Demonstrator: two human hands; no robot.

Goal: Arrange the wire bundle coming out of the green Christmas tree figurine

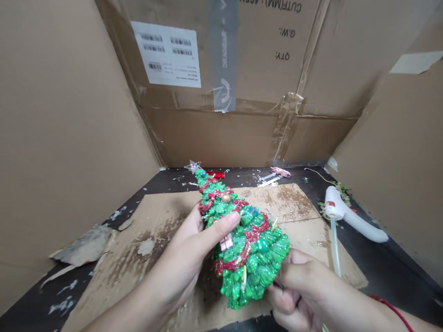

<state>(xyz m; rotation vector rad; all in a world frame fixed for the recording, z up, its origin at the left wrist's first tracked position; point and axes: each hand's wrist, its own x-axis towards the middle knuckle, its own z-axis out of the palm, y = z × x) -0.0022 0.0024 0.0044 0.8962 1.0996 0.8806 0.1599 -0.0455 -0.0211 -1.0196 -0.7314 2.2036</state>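
Observation:
A green Christmas tree figure (258, 251) with red garlands, small ornaments and a clear star at its tip is held tilted, its tip toward the back left. My left hand (197, 244) wraps round its left side, thumb across the front. At the lower right edge of the tree, by its base, is my right hand (294, 290), fingers closed in a pinch. What the right fingers hold is mostly hidden behind them and the tree; a thin dark bit shows near the fingertips.
A stained cardboard sheet (166, 216) lies on the dark table (238, 177). A white glue gun (360, 221) with a glue stick rests at right, near green scraps. Red-and-white string (281, 172) and a red item (218, 174) lie behind. Cardboard walls surround the table.

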